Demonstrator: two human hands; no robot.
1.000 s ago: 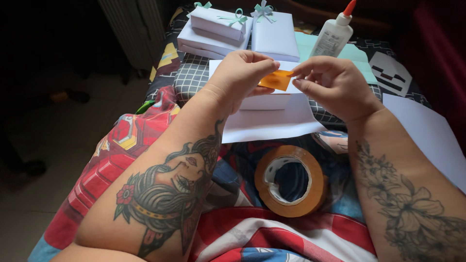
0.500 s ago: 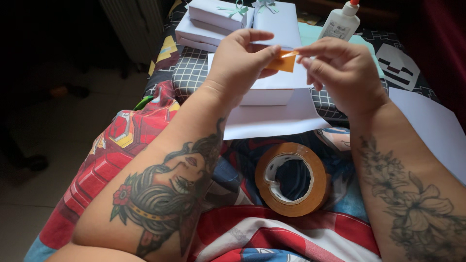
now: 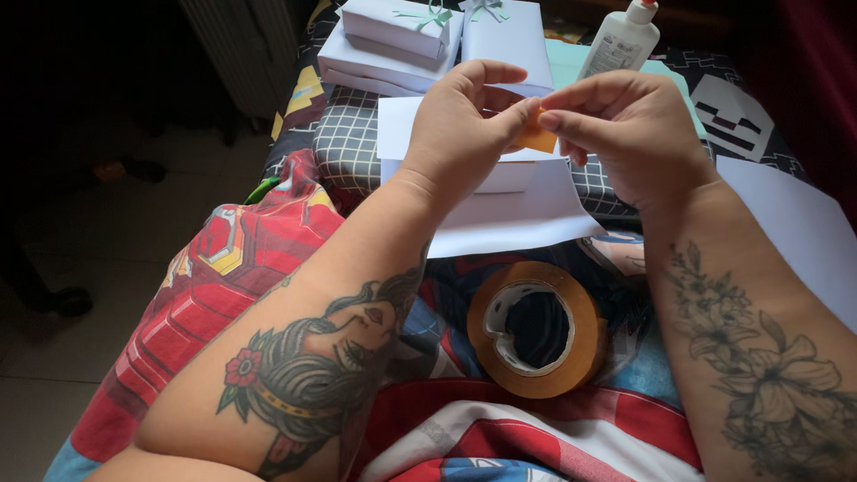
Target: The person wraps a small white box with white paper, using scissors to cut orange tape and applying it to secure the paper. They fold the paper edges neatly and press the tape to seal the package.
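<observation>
A small piece of orange-brown tape (image 3: 538,138) is pinched between the fingertips of my left hand (image 3: 464,129) and my right hand (image 3: 625,134). Both hands hover over a white box (image 3: 509,174) that lies on a white sheet of paper (image 3: 527,219). Most of the box is hidden behind my hands. A roll of brown packing tape (image 3: 536,328) lies flat on the colourful blanket (image 3: 223,268) in front of me, between my forearms.
Several white wrapped boxes with pale green bows (image 3: 420,36) are stacked at the back. A white glue bottle (image 3: 623,40) stands at the back right beside a pale green sheet (image 3: 571,67). Another white sheet (image 3: 803,241) lies at the right. Dark floor lies to the left.
My hands have drawn closer together and dropped slightly toward the box. Less of the tape piece shows between the fingers than before.
</observation>
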